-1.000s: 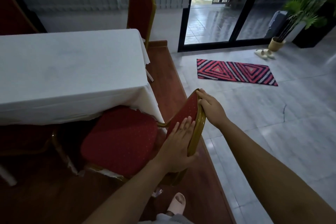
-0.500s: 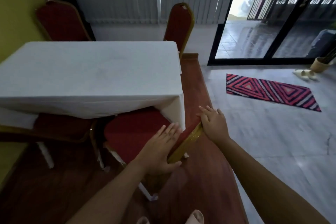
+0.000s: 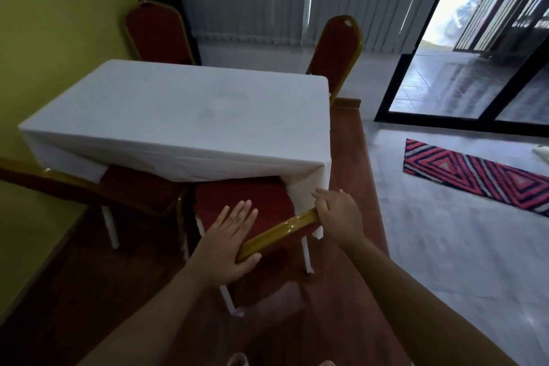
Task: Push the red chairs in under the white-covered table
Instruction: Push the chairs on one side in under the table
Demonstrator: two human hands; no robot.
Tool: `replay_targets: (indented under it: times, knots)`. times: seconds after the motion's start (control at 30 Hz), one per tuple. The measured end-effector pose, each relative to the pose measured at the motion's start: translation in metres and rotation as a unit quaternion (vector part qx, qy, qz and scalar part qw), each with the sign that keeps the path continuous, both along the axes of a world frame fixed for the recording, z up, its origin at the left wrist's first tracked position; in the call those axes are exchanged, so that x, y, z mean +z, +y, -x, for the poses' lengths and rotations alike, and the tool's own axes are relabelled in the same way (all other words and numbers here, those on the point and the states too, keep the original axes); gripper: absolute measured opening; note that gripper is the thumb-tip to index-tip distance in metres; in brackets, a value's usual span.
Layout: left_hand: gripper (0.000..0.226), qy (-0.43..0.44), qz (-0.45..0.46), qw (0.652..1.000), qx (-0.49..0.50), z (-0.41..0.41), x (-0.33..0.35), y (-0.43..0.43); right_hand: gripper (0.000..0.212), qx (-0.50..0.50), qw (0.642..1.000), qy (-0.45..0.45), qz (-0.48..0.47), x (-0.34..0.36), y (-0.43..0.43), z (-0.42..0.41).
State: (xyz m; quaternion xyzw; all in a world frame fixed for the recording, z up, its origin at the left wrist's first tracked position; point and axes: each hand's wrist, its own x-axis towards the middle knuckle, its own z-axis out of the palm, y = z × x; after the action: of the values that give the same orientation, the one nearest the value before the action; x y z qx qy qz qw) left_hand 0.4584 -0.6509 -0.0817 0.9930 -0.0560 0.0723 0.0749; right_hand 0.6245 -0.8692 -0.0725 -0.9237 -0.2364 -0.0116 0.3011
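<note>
A red chair with a gold frame (image 3: 276, 230) stands at the near right corner of the white-covered table (image 3: 184, 116), its seat partly under the hanging cloth. My left hand (image 3: 230, 242) lies flat against the front of the chair's backrest, fingers spread, thumb hooked under the frame's lower end. My right hand (image 3: 337, 217) grips the top rail at its upper end. A second red chair (image 3: 139, 190) sits to the left, its seat under the cloth. Two more red chairs stand at the far side, one at the left (image 3: 156, 31) and one at the right (image 3: 337, 49).
A yellow wall (image 3: 53, 38) runs close along the table's left. The table stands on a brown wooden strip (image 3: 347, 157); grey tiles lie to the right with a red patterned mat (image 3: 475, 175). Blinds and an open sliding glass door (image 3: 463, 68) are behind.
The chair has slid further in under the table, its backrest now close to the cloth's corner. My view has swung left, bringing the yellow wall and far left chair into sight. Both hands stayed on the backrest.
</note>
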Motion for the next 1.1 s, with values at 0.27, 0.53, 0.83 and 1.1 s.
replay_targets:
  times: [0.27,0.53,0.83,1.1]
  knots:
    - [0.070,-0.053,0.090,0.991,0.088,-0.019,-0.004,-0.033,0.035,-0.009,0.995,0.032,0.092,-0.004,0.008,-0.014]
    - [0.065,-0.078,0.084,0.989,0.089,0.004,-0.002,-0.007,0.054,-0.030,0.998,0.037,0.039,0.002,0.015,0.034]
    - [0.063,-0.035,0.036,0.995,0.085,0.028,0.001,0.077,0.069,-0.017,0.999,0.024,-0.025,-0.011,0.069,0.092]
    - [0.067,-0.016,0.017,0.998,0.057,0.029,-0.001,0.146,0.062,-0.029,0.997,-0.057,-0.049,-0.023,0.114,0.118]
